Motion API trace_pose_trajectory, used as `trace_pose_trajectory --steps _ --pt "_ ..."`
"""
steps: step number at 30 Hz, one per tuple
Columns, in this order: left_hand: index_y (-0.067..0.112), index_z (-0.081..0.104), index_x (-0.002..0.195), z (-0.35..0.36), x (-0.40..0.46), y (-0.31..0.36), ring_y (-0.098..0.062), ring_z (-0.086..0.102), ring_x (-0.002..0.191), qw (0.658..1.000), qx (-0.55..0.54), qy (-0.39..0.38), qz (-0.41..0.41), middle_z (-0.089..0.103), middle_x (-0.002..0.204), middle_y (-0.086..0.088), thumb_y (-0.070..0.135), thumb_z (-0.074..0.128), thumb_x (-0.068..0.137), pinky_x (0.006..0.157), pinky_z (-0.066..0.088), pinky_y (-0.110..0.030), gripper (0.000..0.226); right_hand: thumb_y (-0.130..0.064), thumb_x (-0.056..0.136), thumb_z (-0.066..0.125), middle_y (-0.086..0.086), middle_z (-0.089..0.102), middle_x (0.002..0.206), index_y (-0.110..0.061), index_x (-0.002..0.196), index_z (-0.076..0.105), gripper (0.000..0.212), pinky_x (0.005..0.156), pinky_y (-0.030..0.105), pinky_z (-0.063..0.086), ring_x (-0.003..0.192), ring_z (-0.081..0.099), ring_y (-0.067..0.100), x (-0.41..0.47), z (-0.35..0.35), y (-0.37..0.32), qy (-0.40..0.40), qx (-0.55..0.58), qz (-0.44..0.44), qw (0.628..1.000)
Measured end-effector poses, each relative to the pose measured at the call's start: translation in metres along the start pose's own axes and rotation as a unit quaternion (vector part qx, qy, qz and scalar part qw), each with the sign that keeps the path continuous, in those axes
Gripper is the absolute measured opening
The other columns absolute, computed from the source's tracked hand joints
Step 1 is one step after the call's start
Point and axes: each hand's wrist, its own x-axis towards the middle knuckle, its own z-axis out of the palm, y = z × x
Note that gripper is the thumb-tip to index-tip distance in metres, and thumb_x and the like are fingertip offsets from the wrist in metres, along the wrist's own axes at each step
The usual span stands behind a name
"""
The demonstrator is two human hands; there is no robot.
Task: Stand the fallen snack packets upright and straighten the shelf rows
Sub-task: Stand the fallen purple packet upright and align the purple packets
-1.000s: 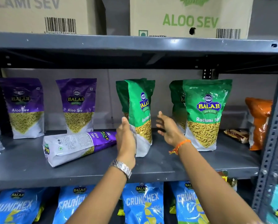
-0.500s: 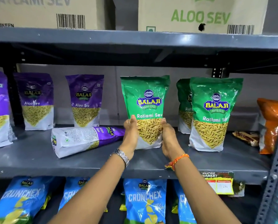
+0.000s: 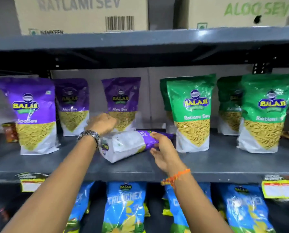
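A purple and white Aloo Sev packet [image 3: 128, 145] lies on its side on the grey shelf [image 3: 224, 163], white base to the left, purple top to the right. My right hand [image 3: 164, 152] grips its purple top end, thumb above and fingers below. My left hand [image 3: 102, 123] curls over the white base end, its fingertips hidden. Behind it, three purple Aloo Sev packets [image 3: 32, 115] [image 3: 73, 106] [image 3: 122, 101] stand upright. To the right a green Ratlami Sev packet [image 3: 190, 115] stands upright facing front, and more green ones [image 3: 266, 115] stand beyond it.
The shelf above [image 3: 140, 41] carries cardboard boxes [image 3: 83, 14] and hangs low over the packets. Blue Crunchex bags [image 3: 125, 204] fill the shelf below. A yellow price tag [image 3: 280, 189] hangs on the front edge at right. Small packets [image 3: 9, 132] sit at far left.
Both hands let go of the green Ratlami Sev packet, now standing facing front, and moved left onto the fallen purple packet. The view shifted left.
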Motion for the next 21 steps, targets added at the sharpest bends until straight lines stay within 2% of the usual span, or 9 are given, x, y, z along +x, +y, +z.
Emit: trace_pose_trajectory --steps 2,3,5,7,10,13,15,17,21 --pt "0.015 0.058 0.123 -0.002 0.016 -0.021 -0.041 0.051 0.13 0.998 -0.025 -0.053 -0.024 0.054 0.141 -0.02 0.056 0.05 0.065 0.109 0.043 -0.048 0.072 -0.014 0.082 0.06 -0.004 0.057 0.08 -0.021 0.081 0.063 0.009 0.063 0.027 0.034 0.075 0.048 0.014 0.021 0.016 0.005 0.023 0.012 0.0 1.0" --pt "0.013 0.056 0.122 0.001 0.019 -0.028 -0.039 0.054 0.127 0.996 -0.051 -0.074 -0.025 0.054 0.139 -0.02 0.053 0.051 0.069 0.107 0.045 -0.045 0.066 -0.018 0.074 0.062 -0.004 0.056 0.079 -0.022 0.072 0.064 0.005 0.064 0.03 0.035 0.079 0.05 0.018 0.032 0.019 0.008 0.037 -0.012 -0.013 0.999" --pt "0.015 0.056 0.111 0.006 0.014 -0.037 -0.03 0.062 0.104 0.986 -0.117 -0.112 -0.036 0.061 0.12 -0.014 0.044 0.059 0.078 0.084 0.052 -0.035 0.045 -0.022 0.059 0.061 0.0 0.057 0.07 -0.018 0.057 0.063 0.005 0.059 0.028 0.039 0.073 0.054 0.024 0.047 0.022 0.012 0.051 -0.035 -0.001 0.998" --pt "0.015 0.058 0.105 0.01 0.011 -0.044 -0.024 0.057 0.079 0.967 -0.191 -0.154 -0.067 0.061 0.094 -0.01 0.033 0.065 0.087 0.065 0.044 -0.027 0.027 -0.017 0.062 0.058 0.002 0.06 0.056 -0.017 0.064 0.058 0.001 0.047 0.02 0.043 0.051 0.058 0.022 0.051 0.025 0.01 0.059 -0.004 0.014 0.998" --pt "0.016 0.057 0.083 0.01 0.016 -0.053 -0.018 0.054 0.066 0.947 -0.244 -0.185 -0.095 0.057 0.072 -0.005 0.03 0.066 0.088 0.064 0.047 -0.028 0.017 -0.013 0.061 0.055 0.005 0.065 0.064 -0.015 0.078 0.061 0.018 0.051 0.023 0.049 0.055 0.062 0.024 0.041 0.034 0.001 0.063 0.029 0.02 0.997" --pt "0.018 0.06 0.076 0.0 0.015 -0.058 -0.017 0.056 0.069 0.942 -0.261 -0.201 -0.07 0.061 0.074 -0.005 0.02 0.067 0.086 0.065 0.049 -0.028 0.013 -0.008 0.071 0.051 0.007 0.061 0.067 -0.015 0.077 0.058 0.011 0.055 0.027 0.048 0.056 0.058 0.023 0.03 0.043 -0.005 0.078 0.077 0.002 0.994" --pt "0.015 0.063 0.082 -0.012 0.007 -0.065 -0.017 0.055 0.068 0.94 -0.274 -0.2 -0.043 0.061 0.077 -0.006 0.007 0.066 0.086 0.056 0.051 -0.022 0.01 -0.005 0.078 0.049 0.008 0.061 0.067 -0.012 0.081 0.057 0.01 0.058 0.027 0.048 0.055 0.058 0.022 0.017 0.052 -0.008 0.073 0.096 -0.006 0.993" --pt "0.014 0.065 0.102 -0.023 0.001 -0.076 -0.016 0.054 0.067 0.934 -0.301 -0.191 -0.027 0.063 0.08 -0.007 -0.004 0.066 0.084 0.04 0.046 -0.014 0.025 -0.004 0.083 0.049 0.004 0.062 0.053 -0.011 0.074 0.055 0.013 0.053 0.022 0.049 0.045 0.059 0.018 0.008 0.058 -0.011 0.045 0.104 -0.018 0.993" --pt "0.013 0.059 0.125 -0.034 -0.007 -0.095 -0.018 0.06 0.07 0.912 -0.37 -0.179 -0.005 0.065 0.082 -0.01 -0.017 0.065 0.077 0.04 0.048 -0.015 0.057 0.0 0.085 0.051 -0.003 0.061 0.043 -0.013 0.068 0.054 0.022 0.038 0.014 0.044 0.037 0.058 0.01 -0.012 0.077 -0.033 -0.008 0.126 -0.072 0.989"
